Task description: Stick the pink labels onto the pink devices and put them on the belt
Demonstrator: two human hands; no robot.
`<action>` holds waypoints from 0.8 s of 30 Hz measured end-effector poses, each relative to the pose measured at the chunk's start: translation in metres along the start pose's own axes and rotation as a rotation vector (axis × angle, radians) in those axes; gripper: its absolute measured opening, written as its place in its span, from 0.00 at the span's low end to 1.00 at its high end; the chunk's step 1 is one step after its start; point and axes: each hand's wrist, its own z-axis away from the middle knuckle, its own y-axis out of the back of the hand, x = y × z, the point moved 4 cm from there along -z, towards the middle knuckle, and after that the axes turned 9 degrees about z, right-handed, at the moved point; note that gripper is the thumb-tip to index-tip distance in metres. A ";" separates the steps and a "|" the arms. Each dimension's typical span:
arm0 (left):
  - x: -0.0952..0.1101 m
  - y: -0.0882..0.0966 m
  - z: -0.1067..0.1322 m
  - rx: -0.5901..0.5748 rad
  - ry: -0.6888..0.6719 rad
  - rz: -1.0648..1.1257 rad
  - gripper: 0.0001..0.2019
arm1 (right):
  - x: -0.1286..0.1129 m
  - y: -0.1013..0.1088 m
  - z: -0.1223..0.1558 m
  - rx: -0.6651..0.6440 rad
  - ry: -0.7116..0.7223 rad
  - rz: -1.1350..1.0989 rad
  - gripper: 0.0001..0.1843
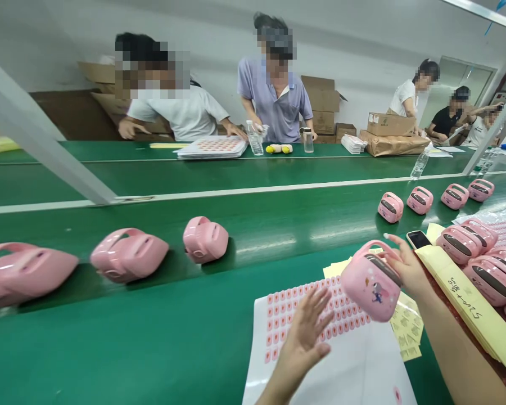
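Note:
My right hand (407,269) grips a pink plastic case (371,282) with a handle and a small cartoon sticker on its side, held above a white sticker sheet (354,360). Rows of small red stickers cover the sheet's upper part. My left hand (306,329) hovers over those stickers with its fingers spread, holding nothing. Three more pink cases (205,239) lie on the green belt (172,337) to the left.
A row of pink cases (419,199) sits on the belt at right, and several more crowd a tray (483,264). A phone (418,239) and yellow paper (468,298) lie nearby. Other people work across the table beside cardboard boxes (390,124) and bottles (254,138).

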 end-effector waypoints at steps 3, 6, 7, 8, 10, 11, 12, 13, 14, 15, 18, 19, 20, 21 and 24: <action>-0.018 -0.013 -0.001 -0.218 0.133 0.045 0.45 | 0.002 -0.052 0.012 -0.221 -0.046 -0.122 0.29; -0.028 -0.001 0.005 -0.295 0.225 0.083 0.44 | 0.005 -0.074 0.020 -0.217 0.099 0.009 0.25; -0.030 0.007 0.008 -0.271 0.235 0.111 0.43 | 0.006 -0.073 0.019 -0.190 0.177 0.073 0.26; -0.032 0.015 0.011 -0.221 0.231 0.144 0.41 | 0.007 -0.069 0.016 -0.158 0.251 0.145 0.26; -0.037 0.032 0.014 -0.092 0.193 0.228 0.37 | 0.012 -0.056 0.004 -0.085 0.353 0.331 0.26; -0.040 0.039 0.015 -0.042 0.164 0.273 0.36 | 0.016 -0.049 -0.003 -0.045 0.375 0.438 0.26; -0.043 0.044 0.014 -0.013 0.135 0.313 0.35 | 0.022 -0.043 -0.010 -0.021 0.382 0.539 0.27; -0.045 0.047 0.012 0.001 0.110 0.344 0.34 | 0.028 -0.039 -0.017 -0.016 0.379 0.589 0.28; -0.047 0.048 0.009 0.001 0.089 0.363 0.34 | 0.035 -0.038 -0.022 -0.024 0.377 0.627 0.29; -0.047 0.048 0.007 -0.004 0.072 0.372 0.33 | 0.042 -0.039 -0.025 -0.037 0.377 0.639 0.30; -0.046 0.045 0.000 0.019 0.063 0.401 0.34 | 0.055 -0.047 -0.024 -0.057 0.399 0.645 0.31; -0.045 0.045 -0.001 0.058 0.071 0.428 0.35 | 0.058 -0.050 -0.021 -0.055 0.411 0.643 0.31; -0.043 0.044 -0.001 0.109 0.083 0.460 0.35 | 0.058 -0.052 -0.018 -0.052 0.424 0.638 0.30; -0.042 0.044 0.000 0.166 0.098 0.489 0.35 | 0.058 -0.053 -0.015 -0.049 0.436 0.631 0.30; -0.035 0.043 0.003 0.298 0.121 0.473 0.33 | 0.045 -0.051 -0.009 -0.015 0.457 0.593 0.28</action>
